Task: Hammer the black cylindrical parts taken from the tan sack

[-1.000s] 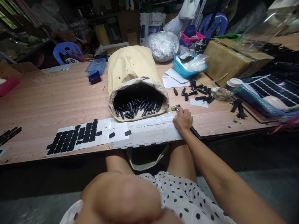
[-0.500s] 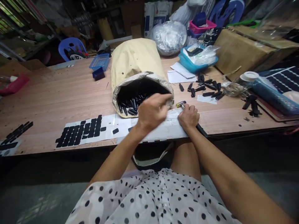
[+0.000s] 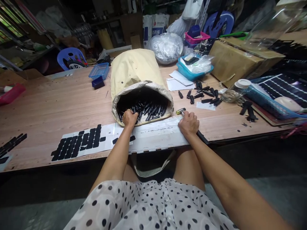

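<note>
Plainly, the black parts (image 3: 153, 110) lay heaped inside the mouth of the tan sack (image 3: 135, 68), which rested on its side on the table (image 3: 72, 99), its opening facing you. Your left hand (image 3: 129, 118) was at the left of that opening, its fingers among the parts by the lower rim; whether they pinched one or merely touched it, I could not tell. Right of the sack, your right hand (image 3: 189, 124) was curled tightly around the hammer (image 3: 202, 137), its head pointing away from you and its black handle slanting back toward the table's edge. Between your hands, in front of the sack, a pale board (image 3: 155, 135) lay along that edge. Left of it, rows of black patches (image 3: 72, 145) covered much of a white sheet (image 3: 108, 129). Beyond your right hand, loose black pieces (image 3: 206, 100) lay scattered near a paper slip (image 3: 205, 106), with a teal basket (image 3: 195, 75) farther back and a cardboard box (image 3: 240, 62) beside it.
</note>
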Motion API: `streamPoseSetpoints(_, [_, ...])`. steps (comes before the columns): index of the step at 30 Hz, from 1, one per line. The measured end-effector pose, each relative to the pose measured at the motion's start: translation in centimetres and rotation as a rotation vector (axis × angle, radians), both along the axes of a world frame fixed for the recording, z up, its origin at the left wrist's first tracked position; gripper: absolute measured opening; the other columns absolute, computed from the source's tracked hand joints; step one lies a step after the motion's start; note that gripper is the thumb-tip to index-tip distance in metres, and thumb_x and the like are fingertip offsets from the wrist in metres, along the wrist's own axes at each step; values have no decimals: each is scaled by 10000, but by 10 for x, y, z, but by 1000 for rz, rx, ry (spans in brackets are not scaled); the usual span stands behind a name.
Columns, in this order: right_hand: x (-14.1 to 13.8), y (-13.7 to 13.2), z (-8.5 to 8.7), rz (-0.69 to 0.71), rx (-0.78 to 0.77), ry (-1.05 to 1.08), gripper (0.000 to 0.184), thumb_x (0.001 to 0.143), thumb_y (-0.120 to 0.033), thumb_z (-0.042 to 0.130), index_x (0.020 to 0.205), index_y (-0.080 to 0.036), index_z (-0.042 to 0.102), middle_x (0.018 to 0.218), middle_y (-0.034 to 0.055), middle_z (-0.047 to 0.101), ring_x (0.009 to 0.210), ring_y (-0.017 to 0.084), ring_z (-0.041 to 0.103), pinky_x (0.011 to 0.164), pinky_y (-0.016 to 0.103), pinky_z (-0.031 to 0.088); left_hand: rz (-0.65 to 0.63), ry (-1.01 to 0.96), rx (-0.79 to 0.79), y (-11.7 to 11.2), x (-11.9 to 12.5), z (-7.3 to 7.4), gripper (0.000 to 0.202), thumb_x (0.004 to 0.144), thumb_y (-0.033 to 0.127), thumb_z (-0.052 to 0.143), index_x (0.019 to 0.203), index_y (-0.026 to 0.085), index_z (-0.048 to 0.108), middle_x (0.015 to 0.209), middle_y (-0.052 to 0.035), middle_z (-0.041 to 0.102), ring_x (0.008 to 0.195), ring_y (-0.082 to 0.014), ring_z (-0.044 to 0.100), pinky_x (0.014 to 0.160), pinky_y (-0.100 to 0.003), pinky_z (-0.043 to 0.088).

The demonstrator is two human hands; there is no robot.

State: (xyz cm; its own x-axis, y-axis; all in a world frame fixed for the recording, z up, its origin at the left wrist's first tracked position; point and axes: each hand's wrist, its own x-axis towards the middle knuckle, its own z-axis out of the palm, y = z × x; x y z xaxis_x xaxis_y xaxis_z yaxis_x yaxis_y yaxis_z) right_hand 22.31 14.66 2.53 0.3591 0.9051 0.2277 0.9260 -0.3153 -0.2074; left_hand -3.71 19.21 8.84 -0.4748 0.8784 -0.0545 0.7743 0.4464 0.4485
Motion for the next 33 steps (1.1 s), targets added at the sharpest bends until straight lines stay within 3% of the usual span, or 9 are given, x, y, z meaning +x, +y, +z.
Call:
streamPoseSetpoints(3, [-1,0,-1,-5,5,-1,365,904,-203,425,1220,-163,602,1077,166,562,987,287,505,744,359,351,-58,-5,159,-14,6,2,117,866,275,616,962,211,635,1043,-72,720,998,-241,662,838,-328,483])
streamPoseSetpoints(6, [0,1,-4,-3,22,-4,360,900,-209,434,1215,-164,602,1069,166,559,983,286,497,744,362,352,-357,-39,277,-37,28,-4,123,888,270,598,987,214,645,999,-45,706,936,-206,639,818,-298,477])
streamPoseSetpoints(9, [1,2,-5,-3,30,1,363,894,-209,442,1217,-162,602,1066,168,560,980,286,491,744,367,357,-672,-87,235,-53,62,-18,109,871,246,632,972,230,669,1004,-38,695,962,-214,608,846,-309,473])
streamPoseSetpoints(11, [0,2,-4,-4,24,5,368,895,-206,439,1222,-163,603,1070,168,562,985,287,493,745,368,362,-742,-108,174,-55,81,-29,118,863,227,650,976,231,683,1030,-46,687,1008,-227,593,899,-330,464])
streamPoseSetpoints(14, [-2,1,-1,-5,4,8,374,907,-197,419,1229,-166,607,1083,165,563,993,284,503,752,365,365,-727,-123,107,-51,95,-44,133,857,206,666,984,226,700,1059,-58,673,1051,-242,580,947,-353,448])
streamPoseSetpoints(19, [-5,2,0,-3,-10,3,380,912,-198,438,1250,-177,609,1083,155,553,1001,278,500,769,353,367,-691,-158,138,-44,92,-56,162,849,201,679,1000,246,716,1048,-43,657,1048,-233,574,962,-359,439])
streamPoseSetpoints(24, [4,1,2,21,-3,69,399,917,-176,418,1254,-203,629,1047,131,565,968,263,510,784,338,382,-710,-173,121,-42,90,-58,172,840,236,693,1004,260,740,1023,-40,645,1042,-236,575,957,-364,449])
streamPoseSetpoints(28, [9,-16,8,73,138,218,431,926,-173,371,1287,-203,606,1086,122,597,999,247,546,850,326,421,-711,-182,133,-42,91,-58,179,831,238,701,1001,253,758,1011,-44,649,1027,-236,578,950,-363,455])
streamPoseSetpoints(33, [1,-44,11,264,208,419,408,928,-205,363,1241,-195,623,1123,114,658,992,224,600,900,334,481,-715,-183,138,-43,92,-59,205,828,222,707,1025,242,760,1007,-44,654,1023,-231,579,953,-358,454])
